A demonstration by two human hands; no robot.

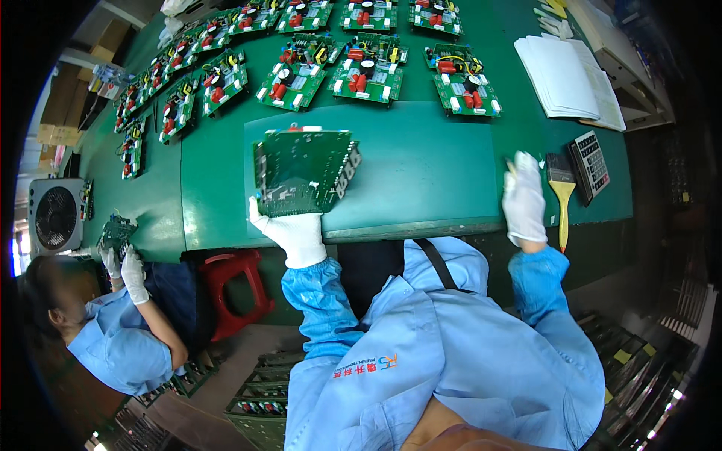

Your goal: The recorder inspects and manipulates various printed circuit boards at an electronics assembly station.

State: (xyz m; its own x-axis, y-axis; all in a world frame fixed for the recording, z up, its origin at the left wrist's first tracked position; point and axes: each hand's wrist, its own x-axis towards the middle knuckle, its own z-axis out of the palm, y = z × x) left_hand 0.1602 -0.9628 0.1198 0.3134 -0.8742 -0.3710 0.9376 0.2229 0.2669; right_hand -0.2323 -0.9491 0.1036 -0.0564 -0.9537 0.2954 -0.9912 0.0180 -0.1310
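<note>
My left hand (289, 234), in a white glove, grips the lower edge of a green circuit board (301, 169). The board is tilted up above the table, its soldered underside facing me and a row of pale parts along its right side. Off to the right, my right hand (524, 197), also gloved, is closed above the table's front edge. A thin yellowish tip sticks out by its fingers, too small to name. Just right of that hand lies a flat brush (562, 194) with a yellow handle, beside a calculator (590, 167).
Several populated circuit boards (367, 75) stand in rows across the back of the green table (421, 173). A stack of papers (556, 75) lies at the back right. At left, a co-worker (124, 331) handles another board near a fan (58, 214); a red stool (237, 293) stands between us.
</note>
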